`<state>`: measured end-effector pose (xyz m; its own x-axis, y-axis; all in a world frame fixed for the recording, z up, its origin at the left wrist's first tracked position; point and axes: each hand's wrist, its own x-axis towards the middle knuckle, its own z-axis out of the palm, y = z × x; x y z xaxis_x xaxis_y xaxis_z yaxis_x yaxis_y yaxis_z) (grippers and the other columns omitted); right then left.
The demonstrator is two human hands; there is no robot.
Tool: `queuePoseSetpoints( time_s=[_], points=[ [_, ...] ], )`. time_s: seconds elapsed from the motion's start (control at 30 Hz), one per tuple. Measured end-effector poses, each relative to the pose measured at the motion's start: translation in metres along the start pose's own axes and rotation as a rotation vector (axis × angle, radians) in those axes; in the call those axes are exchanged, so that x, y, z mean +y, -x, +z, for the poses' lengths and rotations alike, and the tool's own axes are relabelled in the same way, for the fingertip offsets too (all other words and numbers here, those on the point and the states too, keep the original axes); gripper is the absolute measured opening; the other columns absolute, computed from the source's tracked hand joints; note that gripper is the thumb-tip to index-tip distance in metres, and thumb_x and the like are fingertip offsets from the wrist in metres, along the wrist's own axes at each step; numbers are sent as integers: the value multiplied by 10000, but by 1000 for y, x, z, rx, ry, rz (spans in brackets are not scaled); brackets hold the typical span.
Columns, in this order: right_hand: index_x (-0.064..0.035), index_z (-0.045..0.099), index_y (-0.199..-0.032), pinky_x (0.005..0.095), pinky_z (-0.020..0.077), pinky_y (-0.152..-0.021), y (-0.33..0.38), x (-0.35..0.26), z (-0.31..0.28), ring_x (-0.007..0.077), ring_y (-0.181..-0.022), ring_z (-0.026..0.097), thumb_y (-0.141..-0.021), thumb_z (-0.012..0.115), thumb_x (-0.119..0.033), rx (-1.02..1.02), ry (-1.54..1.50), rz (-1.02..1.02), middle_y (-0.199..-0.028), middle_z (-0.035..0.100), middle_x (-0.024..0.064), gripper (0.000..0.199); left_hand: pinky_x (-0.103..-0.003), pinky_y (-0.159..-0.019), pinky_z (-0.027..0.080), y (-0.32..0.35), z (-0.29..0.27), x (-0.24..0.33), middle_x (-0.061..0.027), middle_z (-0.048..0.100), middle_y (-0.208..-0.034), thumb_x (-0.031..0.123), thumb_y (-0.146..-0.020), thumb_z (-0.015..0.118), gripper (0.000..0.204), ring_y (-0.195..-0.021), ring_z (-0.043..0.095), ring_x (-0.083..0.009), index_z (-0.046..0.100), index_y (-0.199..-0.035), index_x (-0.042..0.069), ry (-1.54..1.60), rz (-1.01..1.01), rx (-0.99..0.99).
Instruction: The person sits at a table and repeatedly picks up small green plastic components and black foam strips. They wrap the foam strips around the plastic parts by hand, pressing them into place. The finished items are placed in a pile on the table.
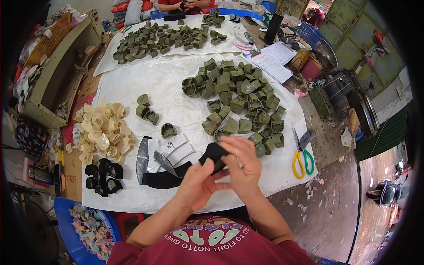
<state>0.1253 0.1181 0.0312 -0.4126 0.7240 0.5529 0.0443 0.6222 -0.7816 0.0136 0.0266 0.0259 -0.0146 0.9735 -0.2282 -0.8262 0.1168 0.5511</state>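
Note:
In front of me, both hands hold a small black piece of material, apparently wrapped around a shoe heel that is mostly hidden. My left hand pinches its near side with the thumb. The fingers of my right hand curl over its right side. Just left of them lie a stack of flat black pieces, a grey plastic-wrapped strip and white cards. A single olive shoe heel stands beyond the cards. Several black-covered heels sit at the table's left edge.
Olive heels are heaped at right, more at the far end. Cream heels lie left. Scissors rest on the right edge, papers beyond. A blue basin of scraps stands lower left. Another person works opposite.

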Motion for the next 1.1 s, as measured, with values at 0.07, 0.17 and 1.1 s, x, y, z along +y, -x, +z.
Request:
queuePoseSetpoints(
  time_s=[0.07, 0.17, 1.1],
  points=[
    [-19, 622, -1171, 358, 391, -988, 6, -1, -6, 261, -1192, 489, -860, 606, -75, -191, -73, 85, -1249, 586, 112, 316, -395, -887, 499, -2, -4, 9, -94, 570, -1210, 247, -891, 636, 480, -1001, 615, -227, 478, -1298, 47, -170, 175, 57],
    [0, 545, -1264, 369, 329, -1046, 11, 3, -6, 246, -1209, 479, -948, 476, -171, -304, -184, 224, -1384, 473, 127, 366, -291, -897, 471, -10, -13, -2, -104, 634, -1103, -26, -799, 692, 511, -1012, 607, -155, 515, -1278, -16, -632, 530, 157],
    [26, 622, -1099, 286, 410, -961, 6, 10, -2, 123, -1010, 560, -979, 519, -262, -258, -995, 819, -1240, 588, 88, 328, -363, -1074, 312, 0, -14, -3, -144, 395, -1402, -42, -764, 699, 858, -1265, 425, -227, 234, -1481, 31, -555, 557, -212]
  ],
)
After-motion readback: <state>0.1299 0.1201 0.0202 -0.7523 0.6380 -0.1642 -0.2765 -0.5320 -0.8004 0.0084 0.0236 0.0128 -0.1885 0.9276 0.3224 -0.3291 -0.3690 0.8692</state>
